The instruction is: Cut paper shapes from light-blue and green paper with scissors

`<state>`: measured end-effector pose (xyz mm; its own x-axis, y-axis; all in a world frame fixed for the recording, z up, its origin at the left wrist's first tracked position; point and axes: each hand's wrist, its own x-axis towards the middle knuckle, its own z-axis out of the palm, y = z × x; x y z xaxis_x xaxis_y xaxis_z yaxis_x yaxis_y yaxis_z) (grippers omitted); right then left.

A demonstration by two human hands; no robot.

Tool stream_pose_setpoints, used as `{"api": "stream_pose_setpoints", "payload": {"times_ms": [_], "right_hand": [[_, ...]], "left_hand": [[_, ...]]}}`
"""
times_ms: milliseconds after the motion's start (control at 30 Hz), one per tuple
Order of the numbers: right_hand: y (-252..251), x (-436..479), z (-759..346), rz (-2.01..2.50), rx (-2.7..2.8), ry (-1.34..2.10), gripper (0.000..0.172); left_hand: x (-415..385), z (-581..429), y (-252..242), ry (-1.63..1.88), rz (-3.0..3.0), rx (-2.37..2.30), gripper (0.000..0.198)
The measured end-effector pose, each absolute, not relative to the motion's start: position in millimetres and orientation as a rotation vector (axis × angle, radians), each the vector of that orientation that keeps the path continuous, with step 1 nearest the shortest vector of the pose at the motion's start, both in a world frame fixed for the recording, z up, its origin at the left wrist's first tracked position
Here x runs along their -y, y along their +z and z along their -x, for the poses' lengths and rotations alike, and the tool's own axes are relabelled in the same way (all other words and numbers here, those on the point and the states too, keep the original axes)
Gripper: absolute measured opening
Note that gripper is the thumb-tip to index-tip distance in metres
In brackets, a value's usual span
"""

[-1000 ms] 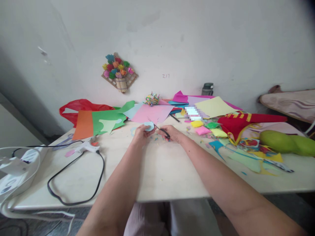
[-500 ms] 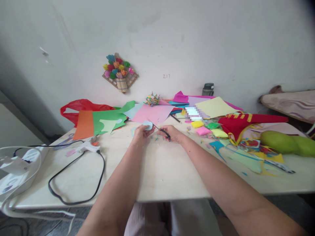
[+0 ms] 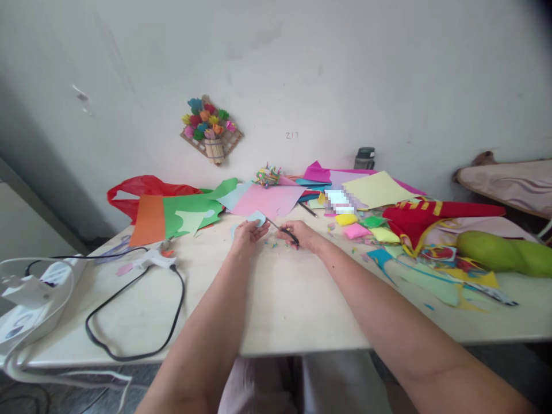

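Between the fingers of my left hand (image 3: 249, 236) is a small piece of light blue paper (image 3: 256, 217). My right hand (image 3: 302, 234) grips a pair of scissors (image 3: 290, 233) by the dark handles, and the blades point left toward the blue paper. Whether the blades touch its edge is too small to tell. Tiny coloured paper scraps (image 3: 276, 245) lie on the table below my hands. Just behind them rests a large pink sheet (image 3: 267, 199).
On the left are a white glue gun (image 3: 155, 259) with a looped black cable and a power strip (image 3: 30, 310). Green paper (image 3: 185, 210) lies behind. Coloured packets (image 3: 357, 230), a red-and-yellow cloth item (image 3: 409, 221) and a green fruit-like object (image 3: 487, 250) sit on the right.
The light blue paper has tilted slightly in my left hand and shows less of its surface. The scissors' blades look closer together. Both arms stay almost in place.
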<state>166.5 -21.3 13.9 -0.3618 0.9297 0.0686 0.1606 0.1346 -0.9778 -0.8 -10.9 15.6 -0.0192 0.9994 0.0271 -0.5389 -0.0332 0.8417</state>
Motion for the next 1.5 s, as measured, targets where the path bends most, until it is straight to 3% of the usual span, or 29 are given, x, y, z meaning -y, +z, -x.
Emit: {"api": "stream_pose_setpoints", "payload": {"times_ms": [333, 1133, 1500], "right_hand": [[23.6, 28.8, -164.3, 1.121, 1.631, 1.31, 0.02], [19.7, 25.8, -172.7, 1.124, 1.765, 1.234, 0.032], [26.0, 31.2, -170.5, 1.117, 1.677, 1.257, 0.027]], "left_hand": [[11.3, 1.4, 13.6, 1.452, -0.826, -0.759, 0.008], [14.9, -2.2, 14.9, 1.265, -0.985, -0.735, 0.009], [13.4, -2.0, 12.8, 1.261, -0.991, -0.741, 0.008]]}}
